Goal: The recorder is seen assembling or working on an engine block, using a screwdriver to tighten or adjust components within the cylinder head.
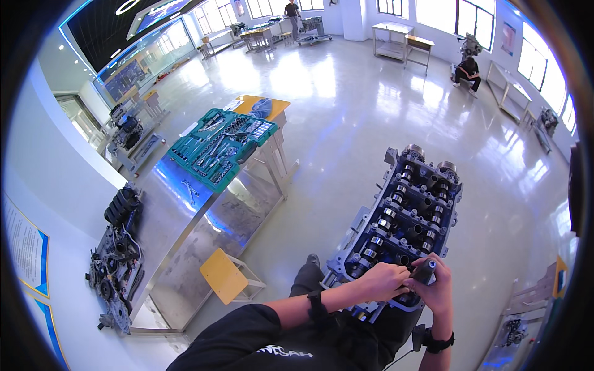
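Note:
An engine cylinder head (411, 213) with two rows of shiny camshaft lobes stands in front of me, its length running away from my body. Over its near end, my right hand (438, 284) is wrapped round a dark tool handle (426, 271) with a small bright metal end pointing up. My left hand (387, 281) is closed right beside it, its fingertips meeting the right hand's fingers. What the left fingers grip is hidden, as is the lower part of the tool.
On the left, a metal workbench (164, 213) carries an open green socket-tool case (219, 145), loose wrenches (190, 190) and engine parts (117, 260). A wooden-topped stool (221, 275) stands beside it. One person (468, 73) sits far right; another (292, 15) stands at the back.

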{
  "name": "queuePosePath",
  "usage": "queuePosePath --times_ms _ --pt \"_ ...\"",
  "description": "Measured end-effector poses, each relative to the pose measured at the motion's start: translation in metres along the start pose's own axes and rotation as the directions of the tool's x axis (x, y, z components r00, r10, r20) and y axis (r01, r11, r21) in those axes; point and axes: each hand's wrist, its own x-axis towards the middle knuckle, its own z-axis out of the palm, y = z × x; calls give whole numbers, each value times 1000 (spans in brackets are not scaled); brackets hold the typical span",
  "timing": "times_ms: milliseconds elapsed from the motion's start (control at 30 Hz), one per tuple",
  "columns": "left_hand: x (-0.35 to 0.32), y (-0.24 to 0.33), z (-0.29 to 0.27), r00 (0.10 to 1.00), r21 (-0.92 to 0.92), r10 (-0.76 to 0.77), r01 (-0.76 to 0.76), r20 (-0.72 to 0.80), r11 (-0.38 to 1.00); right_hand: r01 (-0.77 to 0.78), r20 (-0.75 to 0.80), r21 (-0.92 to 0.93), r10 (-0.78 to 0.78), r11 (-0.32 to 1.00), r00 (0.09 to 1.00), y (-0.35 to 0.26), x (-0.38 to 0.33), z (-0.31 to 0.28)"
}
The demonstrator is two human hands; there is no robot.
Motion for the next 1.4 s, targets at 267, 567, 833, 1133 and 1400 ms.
queuePosePath --times_ms 267,567,833,1133,1400 --pt "1 4 -4 996 2 -5 5 88 1000 -95 158 274 53 957 986 -5 -7 -6" --pt "1 6 -8 999 -22 -20 20 40 1000 -120 87 171 106 978 991 3 -11 -1" --pt "-2 -2 6 999 9 -22 22 44 1000 -106 121 210 82 972 989 4 -7 6" --pt "2 8 -6 1000 -80 -12 10 -21 997 -92 236 272 26 958 971 -2 -11 -15" --pt "3 7 -8 1000 -39 20 -20 -13 999 30 122 102 -42 994 992 0 -6 -6"
